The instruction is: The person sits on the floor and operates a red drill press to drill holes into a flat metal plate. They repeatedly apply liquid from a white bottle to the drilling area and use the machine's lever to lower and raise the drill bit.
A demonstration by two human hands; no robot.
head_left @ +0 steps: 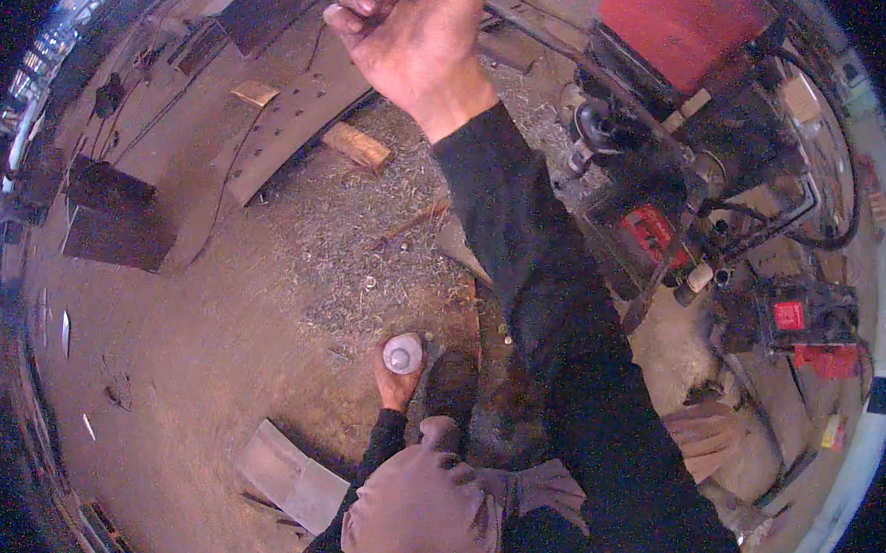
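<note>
Low in the middle, my left hand (394, 384) is wrapped round a white bottle (403, 354), seen from above with its round top up. Shavings lie on the floor just beyond it. My right hand (410, 49) is raised far forward at the top of the picture, its arm in a black sleeve stretched across the view. Its fingers are curled, and something dark shows at them, cut off by the upper edge, so I cannot make out what it is.
Metal shavings (365, 242) cover the floor ahead, with a wood block (358, 147) beside a long plate (300, 144). Dark metal boxes (121, 215) stand left. On the right are a red machine (686, 34), hoses and a black-and-red unit (807, 316). A flat grey plate (292, 474) lies near me.
</note>
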